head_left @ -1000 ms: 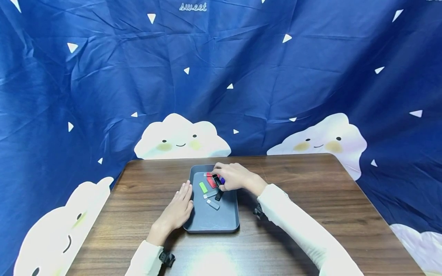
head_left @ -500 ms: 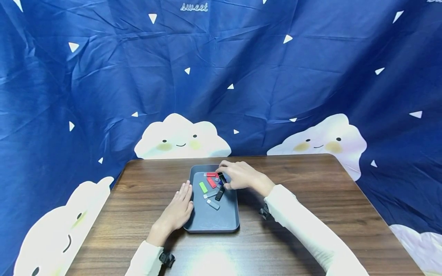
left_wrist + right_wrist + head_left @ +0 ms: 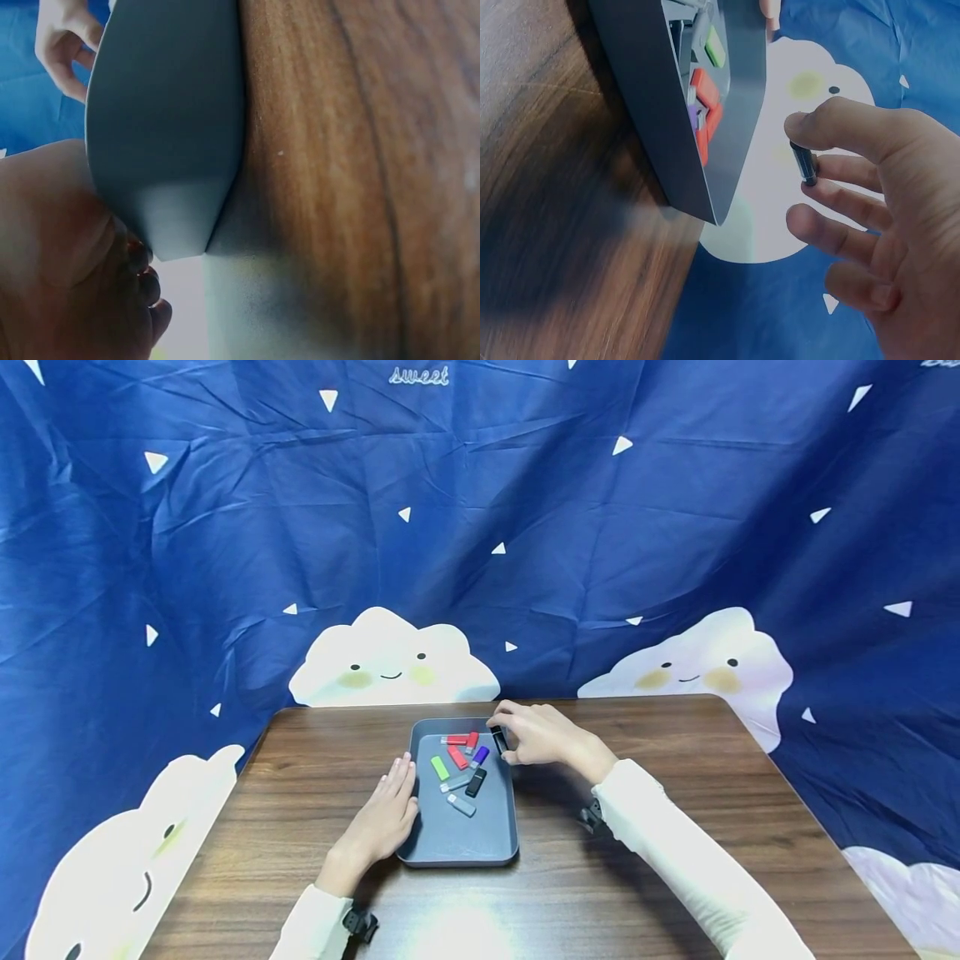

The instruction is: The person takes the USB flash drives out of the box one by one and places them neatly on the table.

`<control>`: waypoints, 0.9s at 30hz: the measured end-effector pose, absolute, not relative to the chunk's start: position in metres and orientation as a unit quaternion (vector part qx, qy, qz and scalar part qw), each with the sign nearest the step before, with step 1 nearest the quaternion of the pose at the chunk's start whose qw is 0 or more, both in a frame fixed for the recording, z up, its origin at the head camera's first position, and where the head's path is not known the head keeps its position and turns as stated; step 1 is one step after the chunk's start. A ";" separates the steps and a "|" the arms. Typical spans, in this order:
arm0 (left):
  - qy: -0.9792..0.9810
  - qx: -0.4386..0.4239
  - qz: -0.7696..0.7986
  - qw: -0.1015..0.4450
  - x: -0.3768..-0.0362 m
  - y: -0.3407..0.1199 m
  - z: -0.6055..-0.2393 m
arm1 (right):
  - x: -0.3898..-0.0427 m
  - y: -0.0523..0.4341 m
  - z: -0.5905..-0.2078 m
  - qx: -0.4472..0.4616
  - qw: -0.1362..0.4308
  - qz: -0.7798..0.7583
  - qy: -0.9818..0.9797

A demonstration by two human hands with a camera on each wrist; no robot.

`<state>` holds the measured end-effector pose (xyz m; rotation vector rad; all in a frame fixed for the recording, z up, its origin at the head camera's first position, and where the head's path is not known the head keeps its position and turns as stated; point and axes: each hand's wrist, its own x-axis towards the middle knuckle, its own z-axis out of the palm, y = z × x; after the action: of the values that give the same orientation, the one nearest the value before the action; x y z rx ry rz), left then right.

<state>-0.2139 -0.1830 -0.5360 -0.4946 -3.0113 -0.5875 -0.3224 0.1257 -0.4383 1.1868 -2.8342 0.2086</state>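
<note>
Since a second ago the right hand (image 3: 543, 737) has lifted out from over the middle of the tray and drifted toward the tray's far right corner, carrying a small black stick (image 3: 499, 742) away from the pile; the purple piece it had covered now shows. The stick is pinched between thumb and fingertips, standing nearly upright just above the right rim of the grey tray (image 3: 459, 852), and the right wrist view shows it held clear of the tray wall with the other fingers loosely spread. The left hand (image 3: 382, 817) has not shifted: it lies flat on the table (image 3: 660, 827) with straight fingers pressed against the tray's left edge, gripping nothing. Inside the tray, toward its far end, lie a green piece (image 3: 440, 767), two red ones (image 3: 458, 756), a purple one (image 3: 480, 755), another black one (image 3: 476, 782) and two grey ones (image 3: 462, 805), clustered close together.
</note>
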 end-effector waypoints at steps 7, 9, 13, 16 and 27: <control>-0.964 -0.167 -0.203 0.035 -0.216 -0.183 -0.537 | -0.321 0.133 -0.435 0.376 0.035 0.075 -0.923; -0.962 -0.171 -0.207 0.042 -0.216 -0.184 -0.537 | -0.320 0.135 -0.434 0.374 0.037 0.077 -0.923; -0.963 -0.173 -0.202 0.039 -0.217 -0.184 -0.536 | -0.321 0.139 -0.434 0.370 0.041 0.078 -0.925; -0.965 -0.169 -0.196 0.033 -0.217 -0.185 -0.535 | -0.321 0.142 -0.435 0.368 0.041 0.078 -0.925; -0.968 -0.163 -0.190 0.031 -0.217 -0.184 -0.534 | -0.323 0.154 -0.439 0.356 0.040 0.088 -0.930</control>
<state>-0.2170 -0.1843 -0.5340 -0.5026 -2.9814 -0.5844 -0.3231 0.1537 -0.4393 1.0891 -2.8480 0.2690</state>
